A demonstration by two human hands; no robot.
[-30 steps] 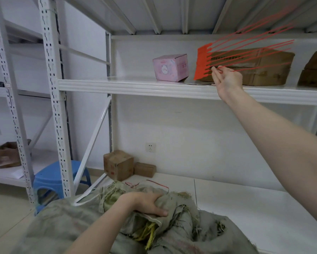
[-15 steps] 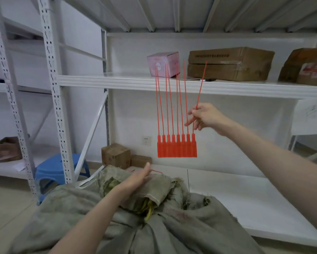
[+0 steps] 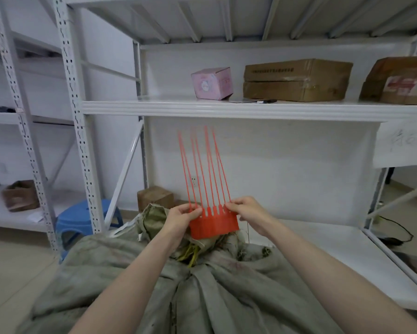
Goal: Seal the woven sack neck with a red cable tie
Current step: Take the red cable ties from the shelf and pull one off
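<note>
Both hands are pinching the joined strip of red ties (image 3: 213,225): left hand (image 3: 182,219) on its left end, right hand (image 3: 247,212) on its right, heads down and tails sticking up. Looks like a grip for snapping one tie off. The strip sits just above the sack (image 3: 214,292) neck, which nobody's holding. Half a second back the left hand was on the sack and the right dangled the strip higher up.

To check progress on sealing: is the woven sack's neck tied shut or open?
Open. No tie circles the sack neck; plant stalks poke out, and the left hand and right hand hold the red cable ties above it.
</note>
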